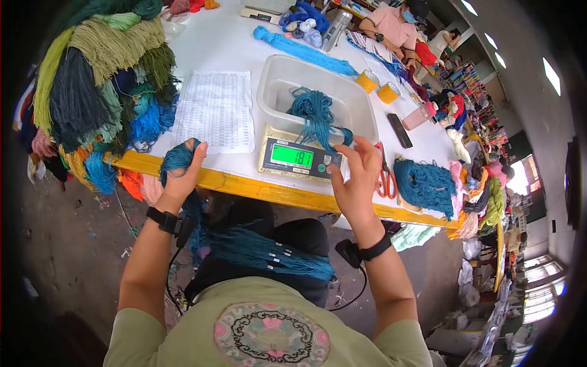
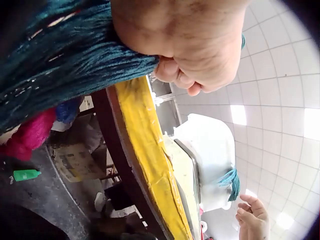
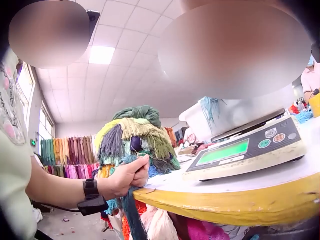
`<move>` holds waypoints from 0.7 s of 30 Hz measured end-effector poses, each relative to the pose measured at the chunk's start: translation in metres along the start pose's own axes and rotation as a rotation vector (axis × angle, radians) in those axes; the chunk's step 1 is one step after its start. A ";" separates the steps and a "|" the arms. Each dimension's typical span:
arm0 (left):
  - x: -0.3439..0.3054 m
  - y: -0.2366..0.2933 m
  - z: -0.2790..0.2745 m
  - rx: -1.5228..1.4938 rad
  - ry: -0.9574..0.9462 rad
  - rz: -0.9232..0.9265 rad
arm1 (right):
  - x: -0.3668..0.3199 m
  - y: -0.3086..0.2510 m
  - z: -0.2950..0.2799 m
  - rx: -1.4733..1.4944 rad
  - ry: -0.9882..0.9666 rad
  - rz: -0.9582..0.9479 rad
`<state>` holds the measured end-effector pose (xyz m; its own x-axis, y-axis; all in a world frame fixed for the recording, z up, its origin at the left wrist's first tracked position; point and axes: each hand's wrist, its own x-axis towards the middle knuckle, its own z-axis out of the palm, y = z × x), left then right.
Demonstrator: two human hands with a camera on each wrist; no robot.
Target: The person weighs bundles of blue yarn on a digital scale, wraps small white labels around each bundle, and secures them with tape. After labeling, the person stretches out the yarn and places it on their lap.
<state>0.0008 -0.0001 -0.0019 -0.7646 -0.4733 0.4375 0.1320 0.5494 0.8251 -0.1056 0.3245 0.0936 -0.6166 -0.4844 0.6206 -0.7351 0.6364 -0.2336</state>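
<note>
A teal yarn hank (image 1: pixel 176 159), bunched in the left grip (image 1: pixel 187 174), hangs by the counter's (image 1: pixel 214 24) front edge. A looser teal bundle (image 1: pixel 313 111) slumps in a whitish tub (image 1: pixel 270 88), strands draping over its front wall.

The green display (image 1: pixel 287 156) on the scale (image 1: pixel 320 160) shows 181, any decimal point unclear

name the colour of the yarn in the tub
The yarn is teal, clearest in the head view.
</note>
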 end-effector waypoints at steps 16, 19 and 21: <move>-0.056 0.134 0.041 -0.481 -0.759 0.360 | -0.070 -0.071 -0.033 0.391 -0.508 -0.132; -0.072 0.147 0.054 -0.501 -0.814 0.176 | -0.081 -0.061 -0.045 0.535 -0.503 0.179; -0.069 0.152 0.054 -0.471 -1.054 -0.146 | -0.087 -0.046 -0.055 0.624 -0.550 0.434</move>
<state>0.0396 0.1529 0.0739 -0.9085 0.4178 -0.0044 0.0511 0.1216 0.9913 -0.0025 0.3709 0.0912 -0.8019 -0.5972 -0.0183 -0.3300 0.4683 -0.8196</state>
